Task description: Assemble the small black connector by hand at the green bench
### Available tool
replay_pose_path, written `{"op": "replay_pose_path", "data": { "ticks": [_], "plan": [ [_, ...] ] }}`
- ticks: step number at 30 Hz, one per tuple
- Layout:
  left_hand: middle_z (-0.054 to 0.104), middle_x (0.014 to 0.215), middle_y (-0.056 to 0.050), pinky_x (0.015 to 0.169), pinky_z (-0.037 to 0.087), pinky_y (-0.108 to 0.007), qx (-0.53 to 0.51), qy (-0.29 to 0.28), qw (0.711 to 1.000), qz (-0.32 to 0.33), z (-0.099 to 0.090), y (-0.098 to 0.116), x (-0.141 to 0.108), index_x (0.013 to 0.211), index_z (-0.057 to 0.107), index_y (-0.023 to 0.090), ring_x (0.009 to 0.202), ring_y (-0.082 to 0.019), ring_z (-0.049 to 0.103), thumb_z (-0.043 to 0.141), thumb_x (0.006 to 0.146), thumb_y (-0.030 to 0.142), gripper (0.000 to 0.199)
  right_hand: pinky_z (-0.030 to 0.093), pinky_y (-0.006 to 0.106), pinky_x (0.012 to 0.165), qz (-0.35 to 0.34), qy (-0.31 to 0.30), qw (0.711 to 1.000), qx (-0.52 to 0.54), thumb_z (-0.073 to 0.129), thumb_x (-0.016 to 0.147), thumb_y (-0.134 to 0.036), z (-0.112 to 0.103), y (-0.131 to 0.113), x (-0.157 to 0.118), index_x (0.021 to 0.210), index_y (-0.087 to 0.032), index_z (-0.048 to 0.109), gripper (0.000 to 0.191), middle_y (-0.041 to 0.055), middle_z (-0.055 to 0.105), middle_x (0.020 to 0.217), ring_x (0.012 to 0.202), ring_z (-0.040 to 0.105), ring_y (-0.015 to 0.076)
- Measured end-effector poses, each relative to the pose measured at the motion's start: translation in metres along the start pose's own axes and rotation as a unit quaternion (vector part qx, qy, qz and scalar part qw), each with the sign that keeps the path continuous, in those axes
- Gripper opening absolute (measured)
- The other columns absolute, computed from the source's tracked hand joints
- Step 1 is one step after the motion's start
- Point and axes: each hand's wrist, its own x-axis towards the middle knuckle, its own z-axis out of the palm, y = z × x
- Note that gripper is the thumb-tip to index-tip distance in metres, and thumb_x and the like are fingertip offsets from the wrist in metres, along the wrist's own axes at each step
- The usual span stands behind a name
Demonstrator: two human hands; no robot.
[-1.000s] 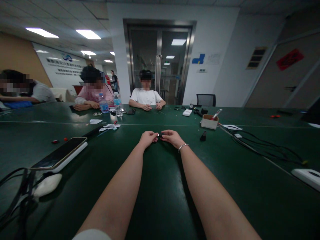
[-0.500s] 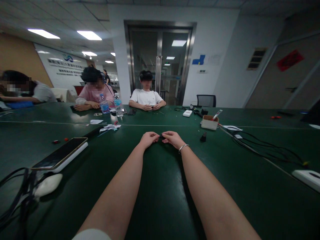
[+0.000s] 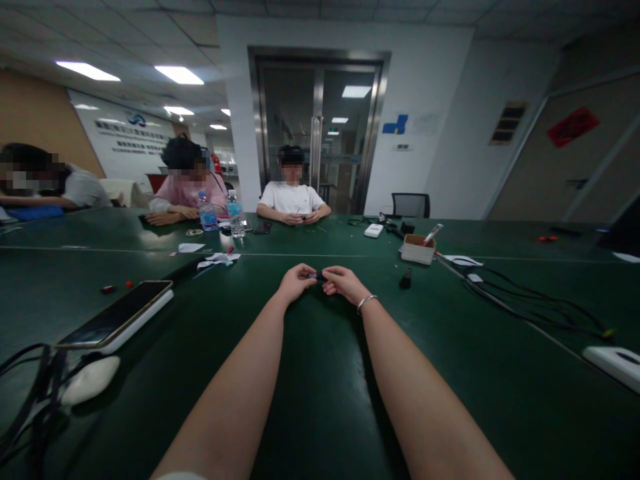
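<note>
Over the middle of the green table [image 3: 320, 373], a small black object [image 3: 315, 275] spans the gap between my two hands. The fingers of my left hand [image 3: 296, 281] pinch its left end, and my right hand [image 3: 344, 283], with a silver bangle at the wrist, pinches its right end. Fingertips cover part of it, so its exact shape is unclear. A small black item [image 3: 406, 279] stands on the table to the right of my right hand.
At the left are a phone [image 3: 117, 313] on a white block, a white mouse [image 3: 91, 381] and black cables. Bottles [image 3: 236, 217], papers and a small box [image 3: 418, 251] lie farther back. Three people sit at the table. Cables run along the right.
My hands have moved slightly apart, and more of the black object shows between them. The whole view has shifted a little.
</note>
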Motion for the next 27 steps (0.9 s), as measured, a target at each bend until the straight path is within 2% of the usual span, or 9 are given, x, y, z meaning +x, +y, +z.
{"op": "replay_pose_path", "data": {
  "ticks": [2, 4, 9, 16, 27],
  "plan": [
    [0.065, 0.083, -0.004, 0.063, 0.048, -0.028, -0.001, 0.003, 1.000, 0.000, -0.001, -0.002, 0.000, 0.086, 0.061, 0.015, 0.066, -0.012, 0.059, 0.072, 0.062, 0.021, 0.027, 0.053, 0.020, 0.049, 0.003, -0.024, 0.999, 0.032, 0.069, 0.077, -0.009, -0.003, -0.001, -0.004, 0.099, -0.011, 0.055, 0.026, 0.0046, 0.066, 0.058, 0.050, 0.063, 0.0122],
    [0.065, 0.084, -0.004, 0.066, 0.048, -0.028, 0.003, 0.004, 1.000, 0.000, -0.001, -0.004, 0.000, 0.087, 0.061, 0.016, 0.067, -0.012, 0.059, 0.073, 0.062, 0.021, 0.028, 0.053, 0.019, 0.049, 0.012, -0.034, 0.998, 0.044, 0.069, 0.075, -0.007, -0.004, -0.002, -0.006, 0.098, -0.010, 0.055, 0.027, 0.0057, 0.066, 0.059, 0.051, 0.063, 0.0120],
    [0.064, 0.085, -0.003, 0.066, 0.048, -0.028, 0.008, 0.012, 1.000, -0.003, -0.001, -0.006, -0.002, 0.089, 0.061, 0.016, 0.068, -0.012, 0.059, 0.071, 0.064, 0.022, 0.027, 0.050, 0.016, 0.044, 0.019, -0.037, 0.999, 0.023, 0.062, 0.083, -0.015, -0.005, -0.002, -0.004, 0.086, -0.007, 0.058, 0.009, 0.0074, 0.066, 0.058, 0.046, 0.060, 0.0094],
    [0.064, 0.080, -0.003, 0.072, 0.048, -0.030, -0.010, 0.020, 1.000, 0.003, 0.002, -0.008, -0.003, 0.086, 0.061, 0.016, 0.071, -0.013, 0.060, 0.072, 0.064, 0.023, 0.026, 0.050, 0.015, 0.045, 0.021, -0.029, 0.998, 0.048, 0.069, 0.079, -0.023, -0.007, 0.002, 0.001, 0.073, -0.009, 0.058, 0.019, 0.0065, 0.065, 0.057, 0.046, 0.060, 0.0086],
    [0.064, 0.085, -0.003, 0.078, 0.049, -0.031, 0.020, 0.009, 1.000, -0.004, 0.002, 0.001, -0.009, 0.087, 0.061, 0.017, 0.079, -0.015, 0.062, 0.069, 0.068, 0.020, 0.021, 0.053, 0.016, 0.051, 0.024, -0.025, 0.995, 0.092, 0.074, 0.074, -0.024, -0.010, 0.008, 0.005, 0.076, -0.009, 0.060, 0.021, 0.0069, 0.065, 0.063, 0.053, 0.064, 0.0099]
  ]
}}
